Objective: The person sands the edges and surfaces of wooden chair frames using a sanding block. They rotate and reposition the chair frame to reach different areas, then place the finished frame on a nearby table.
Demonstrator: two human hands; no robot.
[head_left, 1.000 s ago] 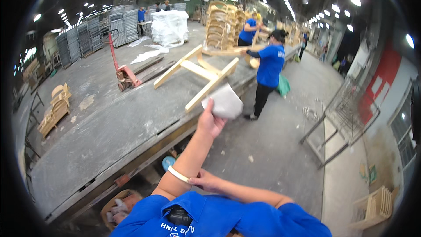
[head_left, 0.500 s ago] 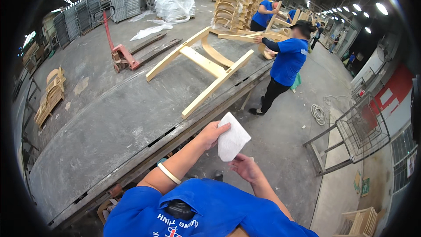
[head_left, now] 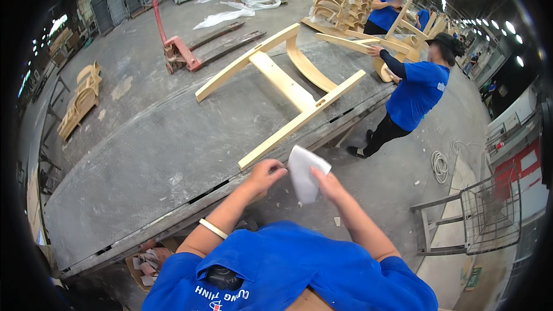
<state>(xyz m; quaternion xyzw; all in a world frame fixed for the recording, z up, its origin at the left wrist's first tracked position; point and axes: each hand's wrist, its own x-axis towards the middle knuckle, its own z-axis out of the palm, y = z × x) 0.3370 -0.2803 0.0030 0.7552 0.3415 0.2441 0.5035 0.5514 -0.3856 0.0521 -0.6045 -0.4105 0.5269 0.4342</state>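
My right hand (head_left: 329, 185) grips a white, paper-like sheet (head_left: 303, 174) by its right edge, thumb on the near face. The sheet hangs tilted in front of me, just off the table edge. Close to the sheet's left edge, my left hand (head_left: 265, 176) has bent, loosely parted fingers and holds nothing that I can see. Just beyond my left hand, a pale wooden chair frame (head_left: 282, 80) lies on the table, with two long legs, a flat crossbar and a curved rail. Its nearest leg end reaches the table's front edge.
The long grey table (head_left: 144, 161) runs from near left to far right. At its far end a co-worker (head_left: 416, 92) handles wooden parts. A red pallet jack (head_left: 183, 55) stands beyond the table; a wire-basket rack (head_left: 489, 216) stands right. A scrap box (head_left: 138, 273) sits below left.
The sheet has passed from my left hand to my right. My left hand has come away from it and its fingers have bent. My view has shifted, moving the scene across the picture.
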